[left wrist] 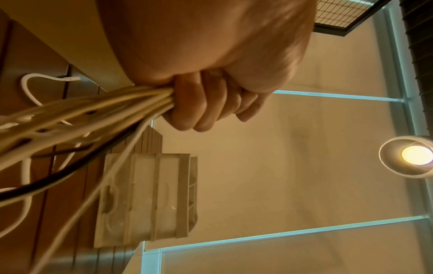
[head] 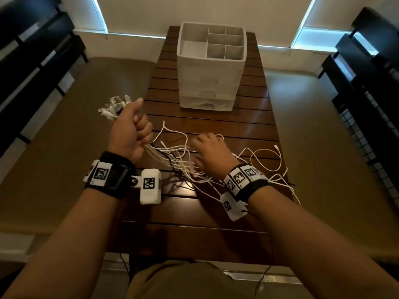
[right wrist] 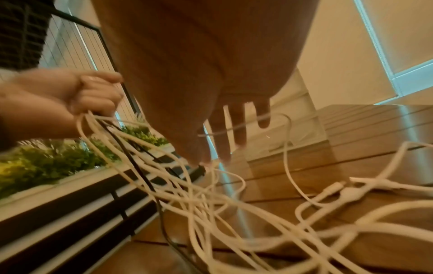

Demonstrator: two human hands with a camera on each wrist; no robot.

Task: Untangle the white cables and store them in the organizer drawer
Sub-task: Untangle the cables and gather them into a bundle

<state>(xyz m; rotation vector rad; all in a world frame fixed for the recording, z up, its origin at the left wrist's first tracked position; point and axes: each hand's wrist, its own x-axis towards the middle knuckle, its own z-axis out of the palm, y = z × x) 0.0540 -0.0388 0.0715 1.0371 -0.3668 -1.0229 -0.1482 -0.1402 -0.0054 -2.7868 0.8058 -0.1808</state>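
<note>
Left hand [head: 129, 128] fists white cables [head: 168, 156] w/ right hand [head: 210, 152] spread over tangle.

Head view: high, looking steeply down the slatted table [head: 207, 130] toward the organizer [head: 210, 67]. Left wrist: close under the fist, tipped sideways, facing organizer [left wrist: 145, 200] and ceiling. Right wrist: low, near the tabletop [right wrist: 304, 176], facing forward. Shared by all: cable tangle [head: 183, 162].

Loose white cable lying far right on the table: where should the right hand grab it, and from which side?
Probably at its connector end, pinched from above: that tip of the loose white cable lies free on the table, clear of the tangle under the right hand.
</note>
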